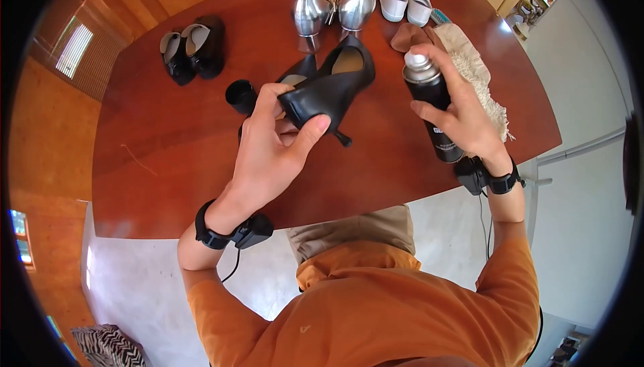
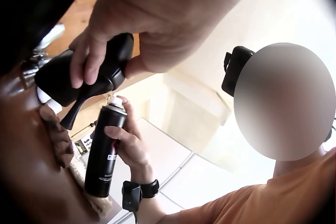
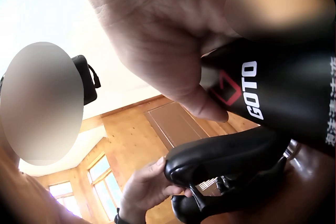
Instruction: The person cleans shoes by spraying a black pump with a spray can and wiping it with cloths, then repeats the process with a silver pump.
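Observation:
My left hand (image 1: 268, 156) grips a black heeled shoe (image 1: 335, 89) by its heel end, thumb on one side, fingers on the other; the shoe is held above the table. Its mate (image 1: 302, 69) is just behind it, partly hidden. My right hand (image 1: 466, 112) holds a black spray can (image 1: 436, 109) upright, slightly tilted, a finger on its white nozzle (image 1: 417, 60). In the left wrist view the can (image 2: 105, 150) is beside the held shoe (image 2: 118, 58). The right wrist view shows white lettering on the can (image 3: 283, 87).
Silver heeled shoes (image 1: 355, 8) and white shoes (image 1: 393, 4) stand at the back of the table (image 1: 168, 193). Black shoes (image 1: 204, 45) are at the left, a black cap-like cup (image 1: 240, 95) nearer. Right of the can lie a brown cloth (image 1: 404, 37), a pale fringed cloth (image 1: 469, 52) and a brush (image 1: 439, 16).

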Tool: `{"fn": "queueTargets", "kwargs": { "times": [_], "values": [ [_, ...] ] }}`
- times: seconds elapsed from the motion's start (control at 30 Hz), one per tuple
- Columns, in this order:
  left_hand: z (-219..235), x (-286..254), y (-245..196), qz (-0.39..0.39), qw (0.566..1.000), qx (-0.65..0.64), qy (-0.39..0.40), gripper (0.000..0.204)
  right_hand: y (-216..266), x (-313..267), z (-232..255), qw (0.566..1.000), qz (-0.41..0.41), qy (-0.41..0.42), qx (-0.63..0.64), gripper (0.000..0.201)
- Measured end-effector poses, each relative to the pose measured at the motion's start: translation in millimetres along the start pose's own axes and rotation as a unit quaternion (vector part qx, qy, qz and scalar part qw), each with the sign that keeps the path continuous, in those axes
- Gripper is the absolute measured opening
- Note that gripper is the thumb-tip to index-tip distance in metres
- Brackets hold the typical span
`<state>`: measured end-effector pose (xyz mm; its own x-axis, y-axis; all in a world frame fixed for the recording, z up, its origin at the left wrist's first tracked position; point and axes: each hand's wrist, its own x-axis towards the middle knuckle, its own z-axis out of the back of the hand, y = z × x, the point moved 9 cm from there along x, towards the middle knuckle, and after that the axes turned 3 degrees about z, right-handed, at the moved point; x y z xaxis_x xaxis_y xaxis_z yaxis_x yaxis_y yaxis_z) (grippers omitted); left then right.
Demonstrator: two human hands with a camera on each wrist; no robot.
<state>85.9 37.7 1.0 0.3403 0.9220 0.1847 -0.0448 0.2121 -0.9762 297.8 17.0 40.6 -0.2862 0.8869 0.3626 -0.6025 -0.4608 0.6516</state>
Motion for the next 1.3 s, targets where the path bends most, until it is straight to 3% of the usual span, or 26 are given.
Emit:
{"fn": "queueTargets", "kwargs": {
  "times": [0.13,0.2,0.27,0.37,0.4,0.5,0.57,0.63,0.7,0.87,1.0,1.07,1.17,1.27,1.3],
  "values": [
    [-3,-6,-12,-0.015,0.999,0.044,0.023,0.036,-6,7,11,0.997,0.043,-0.035,-0.049,0.059],
    [-8,-11,-21,-0.03,0.996,0.074,0.04,0.037,-31,11,16,0.998,-0.032,-0.037,0.05,0.061],
    [-12,-16,-28,-0.072,0.988,0.127,0.051,0.037,-41,23,22,0.999,-0.027,-0.024,0.022,0.063],
    [-22,-27,-47,-0.188,0.932,0.305,0.052,0.04,-62,34,23,0.998,-0.027,-0.02,-0.061,0.066],
    [-23,-28,-47,-0.186,0.933,0.304,0.052,0.04,-68,38,21,0.998,-0.028,-0.017,-0.06,0.066],
    [-45,-38,-49,-0.274,0.854,0.438,0.065,0.044,-72,45,6,0.998,-0.021,0.012,-0.065,0.067],
    [-49,-36,-45,-0.252,0.847,0.461,0.078,0.047,-40,45,-4,0.988,0.054,0.025,-0.141,0.068],
    [-55,-35,-39,-0.238,0.83,0.493,0.105,0.053,-18,43,-18,0.993,0.053,0.088,-0.06,0.066],
    [-55,-33,-35,-0.239,0.831,0.492,0.101,0.054,-10,35,-33,0.988,0.02,0.152,0.02,0.064],
    [-55,-31,-40,-0.277,0.827,0.48,0.095,0.058,18,19,-34,0.987,0.024,0.159,0.004,0.064],
    [-48,-25,-35,-0.244,0.847,0.465,0.089,0.055,34,6,-35,0.984,0.011,0.176,0.032,0.066],
    [-45,-22,-32,-0.224,0.875,0.421,0.081,0.052,35,5,-34,0.983,0.011,0.175,0.053,0.066],
    [-41,-20,-30,-0.224,0.884,0.406,0.054,0.053,26,17,-15,0.991,0.08,0.098,0.049,0.068],
    [-38,-14,-22,-0.17,0.922,0.344,0.057,0.054,10,21,-9,0.997,0.036,0.072,0.006,0.067],
    [-39,-13,-21,-0.175,0.92,0.346,0.057,0.054,11,20,-13,0.994,0.023,0.091,0.048,0.067]
  ]
}}
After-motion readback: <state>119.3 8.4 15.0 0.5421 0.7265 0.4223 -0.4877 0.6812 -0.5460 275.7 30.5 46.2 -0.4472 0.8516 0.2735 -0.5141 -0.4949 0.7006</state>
